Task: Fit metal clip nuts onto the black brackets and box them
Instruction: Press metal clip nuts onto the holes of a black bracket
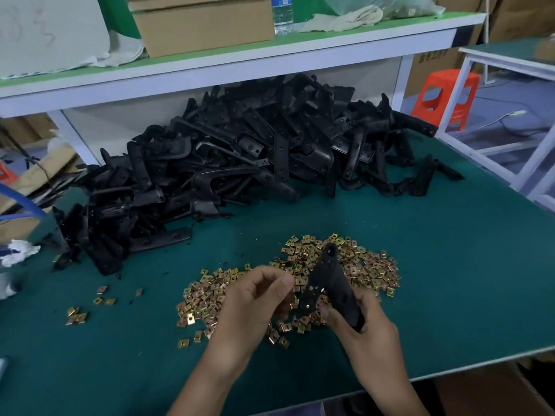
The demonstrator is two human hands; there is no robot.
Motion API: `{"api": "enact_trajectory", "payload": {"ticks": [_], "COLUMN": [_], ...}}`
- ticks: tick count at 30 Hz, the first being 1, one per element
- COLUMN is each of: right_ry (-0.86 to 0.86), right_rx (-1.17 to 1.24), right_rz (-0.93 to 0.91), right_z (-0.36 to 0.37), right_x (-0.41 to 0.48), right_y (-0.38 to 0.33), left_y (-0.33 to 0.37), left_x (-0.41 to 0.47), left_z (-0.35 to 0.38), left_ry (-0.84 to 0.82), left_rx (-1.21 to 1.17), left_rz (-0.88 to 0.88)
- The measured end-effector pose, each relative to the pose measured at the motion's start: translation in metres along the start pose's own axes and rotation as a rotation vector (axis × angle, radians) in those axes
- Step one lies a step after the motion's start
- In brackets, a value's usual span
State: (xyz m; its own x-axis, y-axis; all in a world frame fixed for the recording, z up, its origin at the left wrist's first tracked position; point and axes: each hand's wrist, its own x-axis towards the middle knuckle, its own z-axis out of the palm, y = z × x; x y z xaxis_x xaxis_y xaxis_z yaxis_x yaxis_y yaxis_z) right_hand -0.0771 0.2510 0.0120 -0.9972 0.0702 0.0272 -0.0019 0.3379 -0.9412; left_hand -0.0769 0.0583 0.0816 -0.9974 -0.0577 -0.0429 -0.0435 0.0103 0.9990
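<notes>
My right hand (365, 322) grips the lower end of a black bracket (330, 283), which stands tilted above a heap of gold-coloured clip nuts (360, 265) on the green table (450, 280). My left hand (255, 298) hovers just left of the bracket with its fingers curled and fingertips pinched together near the bracket's edge; what they pinch is hidden. A clip nut sits on the bracket's lower tab near my right thumb. A big pile of black brackets (240, 163) lies at the back of the table.
A few stray clip nuts (78, 315) lie at the left. A shelf (240, 58) over the pile carries a cardboard box (204, 22), a water bottle (282, 13) and cloths. An orange stool (444, 97) stands at the right. A cardboard box (486, 388) sits below the table's front edge.
</notes>
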Motion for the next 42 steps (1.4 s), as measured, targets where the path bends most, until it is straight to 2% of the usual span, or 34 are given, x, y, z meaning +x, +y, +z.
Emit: {"api": "enact_trajectory", "payload": {"ticks": [4,13,26,42], "right_ry": [0.01,0.007,0.022,0.008], "right_rx": [0.0,-0.04,-0.036,-0.04], "right_rz": [-0.024,-0.07,-0.091,-0.136], "right_z": [0.002,0.002,0.004,0.001], "right_x": [0.001,0.002,0.002,0.001], "right_y": [-0.002,-0.001,0.0,-0.005], "left_y": [0.0,0.003,0.003,0.027], "left_x": [0.002,-0.001,0.001,0.012], "left_z": [0.004,-0.002,0.003,0.006], "left_ry": [0.035,-0.064,-0.012,-0.233], "left_rx": [-0.018,-0.065,-0.027,0.223], "left_rz": [-0.014,-0.083,-0.089,-0.071]}}
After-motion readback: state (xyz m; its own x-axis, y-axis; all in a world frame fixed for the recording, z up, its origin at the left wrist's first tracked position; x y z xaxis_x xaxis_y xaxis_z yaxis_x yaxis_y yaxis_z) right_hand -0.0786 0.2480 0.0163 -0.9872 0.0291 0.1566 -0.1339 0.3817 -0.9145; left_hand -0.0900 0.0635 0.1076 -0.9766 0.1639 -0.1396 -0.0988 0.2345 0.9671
